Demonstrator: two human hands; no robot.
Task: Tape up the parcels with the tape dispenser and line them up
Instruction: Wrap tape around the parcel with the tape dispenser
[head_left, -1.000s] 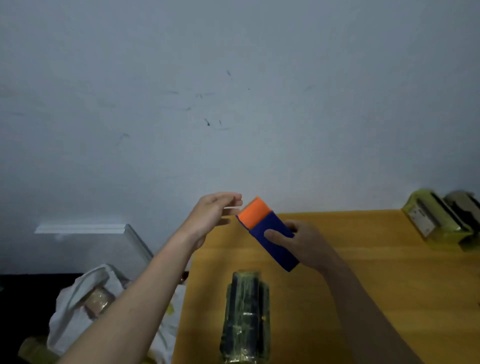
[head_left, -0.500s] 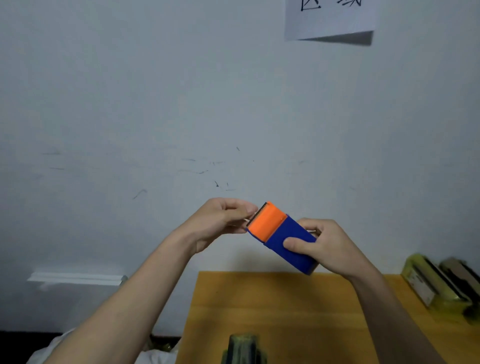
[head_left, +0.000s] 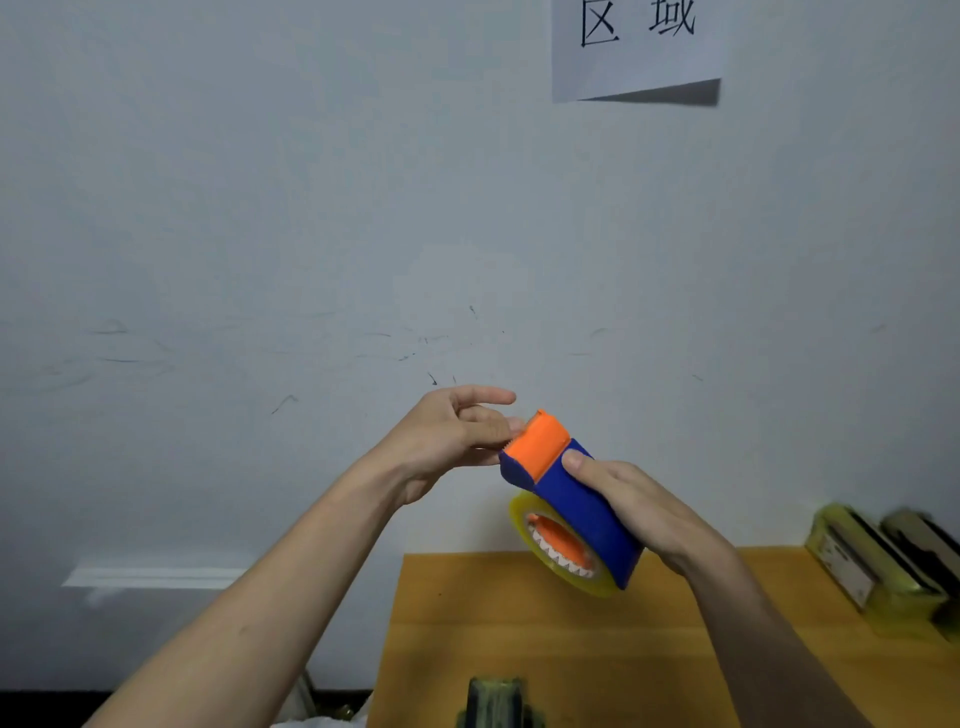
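I hold a blue and orange tape dispenser (head_left: 576, 499) in the air above the yellow table (head_left: 597, 644). My right hand (head_left: 639, 509) grips its blue body from the right. A roll of clear tape (head_left: 556, 545) sits under the blue cover. My left hand (head_left: 457, 436) is at the orange cutter end, thumb and fingers pinching at the serrated edge; the tape end itself is too thin to see. One taped parcel (head_left: 496, 701) lies at the table's near edge, cut off by the frame.
Two taped parcels (head_left: 878, 566) stand side by side at the table's right rear, against the white wall. A paper sign (head_left: 634, 47) hangs on the wall above. A white ledge (head_left: 156, 577) sits left of the table.
The view has tilted upward. The dispenser has turned so the tape roll's open side now shows. My left hand stays at the cutter end, with the index finger now stretched out.
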